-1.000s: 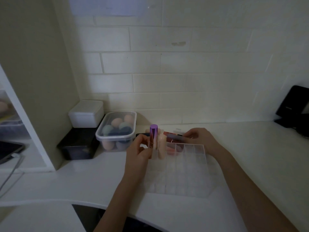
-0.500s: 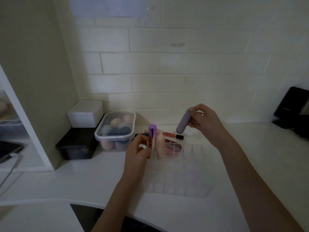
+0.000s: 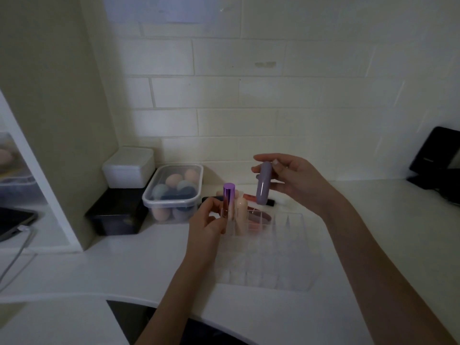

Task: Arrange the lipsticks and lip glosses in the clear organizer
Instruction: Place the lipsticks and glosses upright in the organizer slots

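Two hands work above the white surface (image 3: pixel 373 220). The left hand (image 3: pixel 206 225) pinches a purple-capped lipstick (image 3: pixel 228 202), upright at the far left corner of the clear organizer (image 3: pixel 286 245), just beside a pale pink tube (image 3: pixel 241 212) standing in it. The right hand (image 3: pixel 296 180) grips a rounded lilac lipstick (image 3: pixel 263 186), nearly upright in the air above the organizer's back edge. Most compartments look unfilled; bare surface lies to the right.

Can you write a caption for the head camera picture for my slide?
Right hand holds a lilac tube above the clear organizer; left hand holds a purple-capped lipstick.
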### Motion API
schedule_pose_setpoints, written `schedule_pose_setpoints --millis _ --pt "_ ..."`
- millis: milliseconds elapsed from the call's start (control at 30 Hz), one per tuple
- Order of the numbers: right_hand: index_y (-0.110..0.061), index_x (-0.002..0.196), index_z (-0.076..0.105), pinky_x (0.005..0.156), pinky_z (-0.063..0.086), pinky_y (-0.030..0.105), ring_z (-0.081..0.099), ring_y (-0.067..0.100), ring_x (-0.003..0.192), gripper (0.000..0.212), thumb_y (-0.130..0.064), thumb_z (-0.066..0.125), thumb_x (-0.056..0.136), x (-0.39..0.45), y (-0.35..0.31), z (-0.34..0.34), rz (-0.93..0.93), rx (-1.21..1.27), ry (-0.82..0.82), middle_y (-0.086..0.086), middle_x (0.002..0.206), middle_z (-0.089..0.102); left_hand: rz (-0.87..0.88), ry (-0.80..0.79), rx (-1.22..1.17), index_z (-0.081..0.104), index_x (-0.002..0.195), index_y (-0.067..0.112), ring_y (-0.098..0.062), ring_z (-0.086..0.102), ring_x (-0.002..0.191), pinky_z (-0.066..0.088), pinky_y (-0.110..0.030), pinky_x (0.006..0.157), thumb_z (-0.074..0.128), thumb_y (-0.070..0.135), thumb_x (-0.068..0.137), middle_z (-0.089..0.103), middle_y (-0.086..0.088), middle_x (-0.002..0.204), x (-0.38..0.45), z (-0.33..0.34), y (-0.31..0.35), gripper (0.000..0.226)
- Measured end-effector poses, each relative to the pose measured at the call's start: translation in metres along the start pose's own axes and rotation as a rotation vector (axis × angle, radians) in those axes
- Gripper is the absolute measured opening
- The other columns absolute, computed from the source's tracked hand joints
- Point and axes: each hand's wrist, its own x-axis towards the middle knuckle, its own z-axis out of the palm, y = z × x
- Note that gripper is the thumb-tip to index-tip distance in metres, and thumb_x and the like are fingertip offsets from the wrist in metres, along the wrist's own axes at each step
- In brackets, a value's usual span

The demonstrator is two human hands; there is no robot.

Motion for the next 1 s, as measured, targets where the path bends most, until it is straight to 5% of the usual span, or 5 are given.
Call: schedule_pose_setpoints --millis 300,433,600,867,1000 --pt "-0.016 0.119 0.062 0.094 0.053 0.034 0.063 0.022 0.111 0.034 -0.008 0.035 0.100 -0.004 -0.011 0.001 0.064 -0.124 -0.177 0.011 0.109 0.068 -0.008 -0.001 -0.016 0.057 0.078 0.008 -0.020 0.052 0.069 0.041 -0.029 0.059 0.045 0.013 0.059 0.059 -0.011 0.080 0.001 0.001 -0.002 0.023" --pt "-0.011 0.122 0.060 0.090 0.053 0.026 0.063 0.020 0.113 0.033 -0.003 0.037 0.099 -0.006 -0.013 0.002 0.101 -0.226 -0.226 0.018 0.116 0.065 0.008 0.000 -0.021 0.054 0.075 0.008 -0.011 0.048 0.065 0.038 -0.019 0.055 0.045 0.012 0.059 0.056 -0.003 0.075 0.002 0.000 -0.002 0.019" --pt "-0.009 0.120 0.061 0.084 0.053 0.018 0.067 0.015 0.106 0.030 -0.002 0.043 0.097 -0.008 -0.017 0.003 0.115 -0.320 -0.265 0.016 0.112 0.069 0.020 -0.008 -0.020 0.054 0.078 0.003 -0.014 0.049 0.064 0.039 -0.024 0.056 0.045 0.012 0.060 0.056 -0.008 0.077 0.002 0.001 -0.003 0.022" --pt "-0.023 0.094 0.070 0.102 0.045 0.050 0.066 0.021 0.105 0.013 -0.015 0.064 0.086 -0.003 -0.012 0.003 0.158 -0.640 -0.327 0.002 0.104 0.074 0.038 -0.004 -0.046 0.054 0.073 0.009 -0.005 0.046 0.059 0.037 -0.014 0.051 0.044 0.010 0.059 0.055 -0.001 0.073 0.002 0.001 -0.001 0.017" --pt "-0.029 0.089 0.073 0.101 0.046 0.049 0.066 0.016 0.105 0.014 -0.017 0.068 0.083 0.000 -0.010 0.006 0.141 -0.658 -0.292 -0.001 0.107 0.073 0.048 -0.009 -0.045 0.055 0.073 0.008 -0.005 0.047 0.060 0.038 -0.014 0.052 0.044 0.011 0.060 0.056 -0.001 0.074 0.002 0.000 0.000 0.017"
